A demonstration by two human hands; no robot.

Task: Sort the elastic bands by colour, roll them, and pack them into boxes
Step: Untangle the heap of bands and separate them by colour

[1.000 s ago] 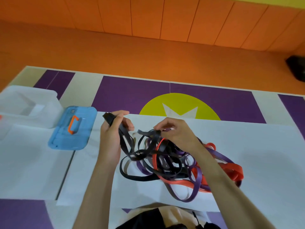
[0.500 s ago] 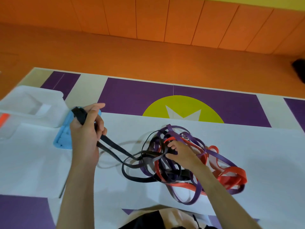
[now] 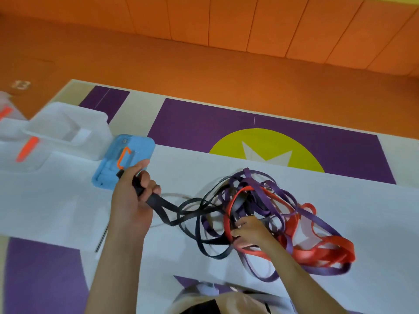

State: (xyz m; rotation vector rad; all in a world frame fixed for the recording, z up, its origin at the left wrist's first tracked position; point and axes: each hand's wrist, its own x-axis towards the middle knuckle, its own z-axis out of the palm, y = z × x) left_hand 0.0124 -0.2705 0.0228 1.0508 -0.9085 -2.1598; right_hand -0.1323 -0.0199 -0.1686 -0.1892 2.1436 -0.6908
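Three colours of elastic band, black, purple and red, lie knotted in one tangle point(image 3: 254, 193) on the white sheet point(image 3: 362, 200), right of centre. One black band point(image 3: 163, 205) runs out of it leftward and slightly away from you. Its long axis points from the heap toward your left hand point(image 3: 130, 205), whose fingers are curled tight round the band's end. Your right hand point(image 3: 249, 232) sits at the near left edge of the tangle, fingers curled in among the red and black strands and gripping them. The pull, I judge, goes left, away from the right hand. What stands in the way are the black loops threaded through the purple and red ones. Just beyond your left knuckles lies the blue lid point(image 3: 127, 155) with its orange handle. Further left stand the clear boxes point(image 3: 68, 132).
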